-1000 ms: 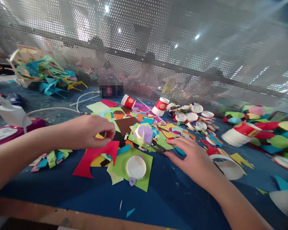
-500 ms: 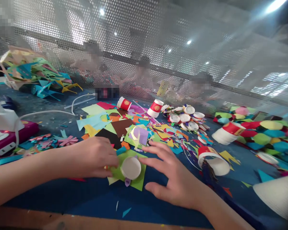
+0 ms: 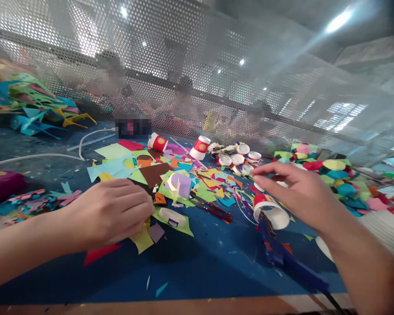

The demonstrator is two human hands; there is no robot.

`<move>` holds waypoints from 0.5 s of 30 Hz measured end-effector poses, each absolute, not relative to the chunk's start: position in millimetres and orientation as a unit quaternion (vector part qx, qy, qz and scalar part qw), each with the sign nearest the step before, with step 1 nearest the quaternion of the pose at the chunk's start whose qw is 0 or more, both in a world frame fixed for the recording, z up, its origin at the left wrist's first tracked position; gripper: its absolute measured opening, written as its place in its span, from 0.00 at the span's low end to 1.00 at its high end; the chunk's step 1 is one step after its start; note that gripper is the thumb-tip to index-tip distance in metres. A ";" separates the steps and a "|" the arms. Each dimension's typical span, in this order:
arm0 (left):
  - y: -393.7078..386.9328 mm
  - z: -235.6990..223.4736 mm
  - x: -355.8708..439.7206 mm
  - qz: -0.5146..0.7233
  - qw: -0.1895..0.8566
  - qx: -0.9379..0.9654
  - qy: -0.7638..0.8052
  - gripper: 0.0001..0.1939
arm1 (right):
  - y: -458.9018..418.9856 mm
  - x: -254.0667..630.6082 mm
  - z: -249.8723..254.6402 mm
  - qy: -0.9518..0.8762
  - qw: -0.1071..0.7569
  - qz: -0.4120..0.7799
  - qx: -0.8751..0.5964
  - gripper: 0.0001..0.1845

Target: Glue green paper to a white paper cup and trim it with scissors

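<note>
My left hand (image 3: 120, 212) is closed, its fingers curled at the left edge of a green piece of paper (image 3: 186, 229). A white cup base (image 3: 171, 217) with a small purple piece on its side sits on that paper, seen tilted edge-on. The curled fingers hide the gripped edge. My right hand (image 3: 295, 186) hovers at the right with thumb and fingers apart, nothing visible between them. Just below and left of it, a blue glue gun (image 3: 279, 251) lies with its nozzle at the mouth of a red-and-white paper cup (image 3: 272, 213).
Scissors (image 3: 213, 208) lie among coloured paper scraps (image 3: 156, 175). Two paper cups (image 3: 200, 147) and a pile of white cup bases (image 3: 238, 157) are farther back. Paper cutouts (image 3: 36, 105) are heaped at the left, a white cable (image 3: 46, 155) nearby. A perforated screen (image 3: 184, 57) stands behind.
My right hand has moved away from the green paper, to the right above the glue gun and cup. The paper with the cup base is now tilted at my left hand. The view has shifted right.
</note>
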State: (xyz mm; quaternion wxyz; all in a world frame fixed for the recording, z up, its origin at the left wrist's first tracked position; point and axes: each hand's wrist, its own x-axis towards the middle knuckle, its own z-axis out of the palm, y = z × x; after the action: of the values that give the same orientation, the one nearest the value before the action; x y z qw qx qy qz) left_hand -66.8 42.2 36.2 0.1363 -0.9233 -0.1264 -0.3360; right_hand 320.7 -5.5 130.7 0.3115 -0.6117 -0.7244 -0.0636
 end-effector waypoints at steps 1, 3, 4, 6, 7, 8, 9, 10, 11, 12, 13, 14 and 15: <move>43.4 37.6 -66.6 -0.340 0.152 -0.920 -0.121 0.07 | -4.6 314.3 128.1 -0.740 0.282 -0.055 -0.608 0.17; 45.4 38.9 -66.7 -0.348 0.171 -0.913 -0.125 0.07 | -4.0 300.0 119.3 -0.773 0.222 -0.042 -0.593 0.15; 46.0 38.8 -66.8 -0.352 0.177 -0.910 -0.131 0.07 | -3.8 293.2 113.1 -0.788 0.189 -0.038 -0.584 0.13; 46.2 37.7 -66.9 -0.357 0.182 -0.907 -0.134 0.07 | -2.5 281.3 98.0 -0.813 0.116 -0.032 -0.570 0.11; 45.8 37.1 -66.7 -0.359 0.183 -0.906 -0.132 0.07 | -1.2 276.6 89.7 -0.820 0.078 -0.030 -0.566 0.11; 45.1 36.5 -66.3 -0.362 0.184 -0.905 -0.128 0.07 | 0.4 272.8 81.6 -0.824 0.045 -0.030 -0.564 0.11; 44.2 36.1 -65.7 -0.364 0.186 -0.904 -0.124 0.07 | 2.4 269.8 74.0 -0.825 0.015 -0.030 -0.564 0.11; 43.1 35.8 -64.9 -0.366 0.188 -0.904 -0.119 0.07 | 4.7 267.8 67.4 -0.824 -0.010 -0.030 -0.565 0.11; 41.8 35.6 -64.1 -0.370 0.189 -0.902 -0.115 0.07 | 6.9 266.4 61.9 -0.822 -0.031 -0.031 -0.568 0.12; 40.3 35.5 -63.2 -0.373 0.190 -0.901 -0.111 0.08 | 9.0 265.6 57.7 -0.819 -0.047 -0.032 -0.571 0.12; 38.8 35.4 -62.4 -0.377 0.189 -0.901 -0.106 0.09 | 11.0 265.3 54.6 -0.816 -0.059 -0.034 -0.575 0.11; 37.3 35.2 -61.6 -0.380 0.187 -0.900 -0.100 0.10 | 12.6 265.2 52.4 -0.812 -0.066 -0.034 -0.579 0.10; 36.0 35.1 -61.0 -0.384 0.184 -0.900 -0.094 0.11 | 13.9 265.3 50.9 -0.809 -0.070 -0.034 -0.583 0.09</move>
State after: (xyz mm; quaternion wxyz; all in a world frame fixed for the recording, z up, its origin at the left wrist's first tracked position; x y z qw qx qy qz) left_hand -61.0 36.0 35.1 0.1844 -0.9000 -0.0943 -0.3836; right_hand 265.3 13.9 50.9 -0.0699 -0.5833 -0.8085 -0.0338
